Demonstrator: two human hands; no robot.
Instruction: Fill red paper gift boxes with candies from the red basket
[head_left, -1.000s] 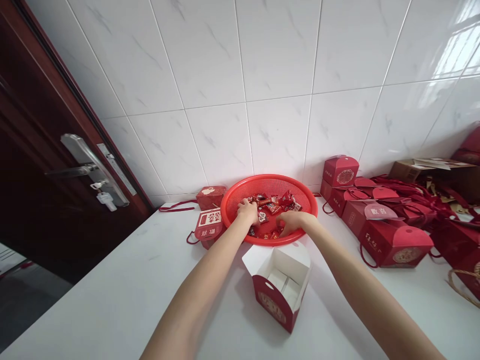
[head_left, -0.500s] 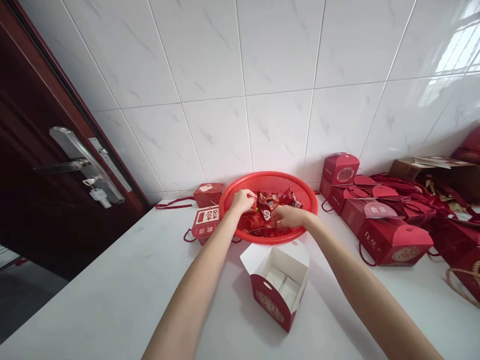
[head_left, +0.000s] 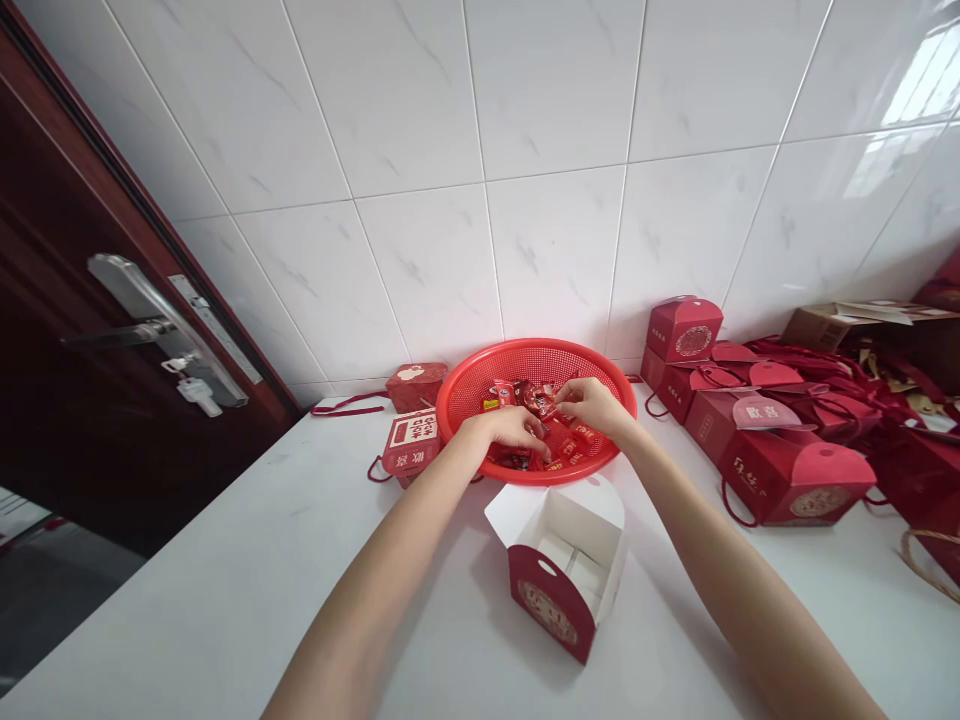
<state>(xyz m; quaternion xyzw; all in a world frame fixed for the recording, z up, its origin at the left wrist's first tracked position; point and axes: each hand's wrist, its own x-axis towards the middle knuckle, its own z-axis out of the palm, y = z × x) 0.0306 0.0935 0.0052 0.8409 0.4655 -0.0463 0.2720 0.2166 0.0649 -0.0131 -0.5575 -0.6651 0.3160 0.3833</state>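
Both hands are inside a red plastic basket (head_left: pixel 459 385) that holds several red-wrapped candies (head_left: pixel 574 447). My left hand (head_left: pixel 516 428) reaches over the near middle of the pile, its fingers bent downward and apart, touching the wrappers. At the basket's right side, my right hand (head_left: pixel 589 403) has thumb and forefinger pinched on a red-wrapped candy, mostly hidden by the fingers. Just in front of the basket stands a dark red gift box (head_left: pixel 551 610) with its flaps up, white inside, and pale block-like pieces at its bottom.
Left of the basket lie two red boxes, one patterned (head_left: pixel 417 388) and one lettered (head_left: pixel 411 445). Several red gift boxes (head_left: pixel 795 485) with cord handles crowd the right, near a brown carton (head_left: pixel 817 328). A tiled wall (head_left: pixel 555 260) rises behind; a dark door (head_left: pixel 67 300) stands left.
My left hand has moved right and toward me within the basket. My right hand has shifted slightly right and away from me. The candies lie differently; the gift box stays put.
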